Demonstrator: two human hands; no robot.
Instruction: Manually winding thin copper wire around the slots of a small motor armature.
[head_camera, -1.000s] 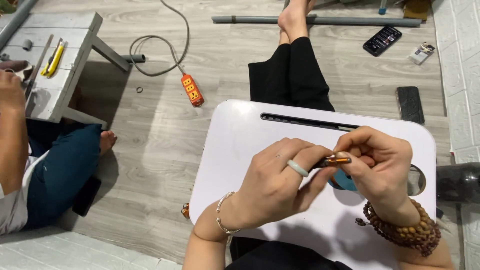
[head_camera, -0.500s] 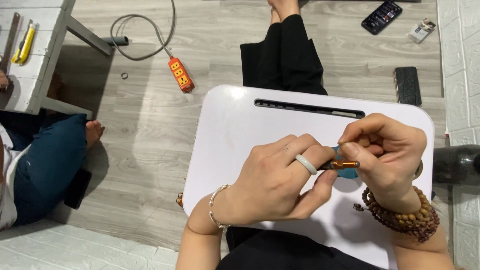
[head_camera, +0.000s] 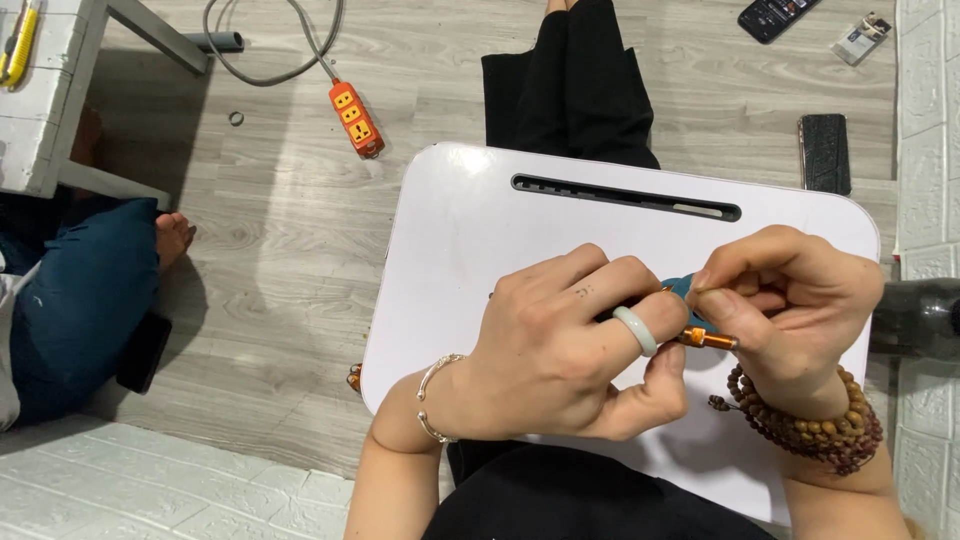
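Two hands meet over a white lap desk (head_camera: 470, 240), and between them is a small orange metal tool (head_camera: 706, 339) with a teal piece (head_camera: 688, 290) just above it. The left hand (head_camera: 560, 350) (pale ring on one finger, thin silver bangle at the wrist) curls its fingers around the near end of the tool, its thumb bent under the grip. The right hand (head_camera: 790, 300), wearing a brown bead bracelet (head_camera: 810, 425), pinches the other end with thumb and forefinger pressed together, touching the left hand's fingertips. What the teal piece is cannot be told; most of it is hidden by the fingers.

Beyond the grip, a long dark slot (head_camera: 625, 196) runs across the desk's far side. Well off from the grip to the left, an orange power strip (head_camera: 355, 118) lies on the grey wood floor with its cable. Far right of the grip lie a black phone (head_camera: 825, 152) and another dark phone (head_camera: 778, 15). At the left edge sits another person in blue trousers (head_camera: 80, 300), beside a white bench (head_camera: 50, 90).
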